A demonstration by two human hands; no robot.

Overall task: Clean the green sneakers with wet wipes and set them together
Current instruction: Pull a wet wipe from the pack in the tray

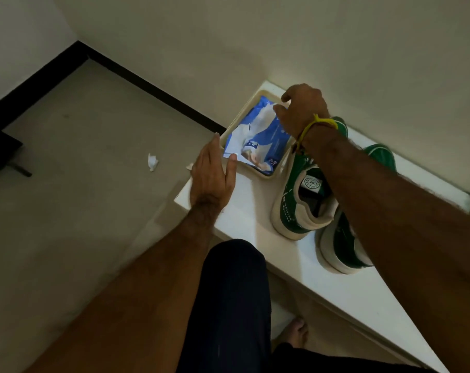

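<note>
A blue and white wet wipes pack (258, 142) lies in a cream tray (278, 172) on the white ledge (336, 294). My right hand (301, 109) reaches over the pack's far end, its fingers pinching something white at the pack's top; whether that is a wipe or a flap, I cannot tell. My left hand (212, 173) lies flat with fingers apart, its thumb pressing on the pack's near corner. Two green sneakers with white soles stand side by side on the ledge: one (295, 203) next to the tray, the other (344, 246) partly hidden under my right forearm.
A crumpled white wipe (152, 162) lies on the beige floor to the left, and a second white scrap (189, 166) shows beside my left hand. A wall rises behind the ledge. My knee in dark trousers (234, 292) and a bare foot (298, 332) are below the ledge's edge.
</note>
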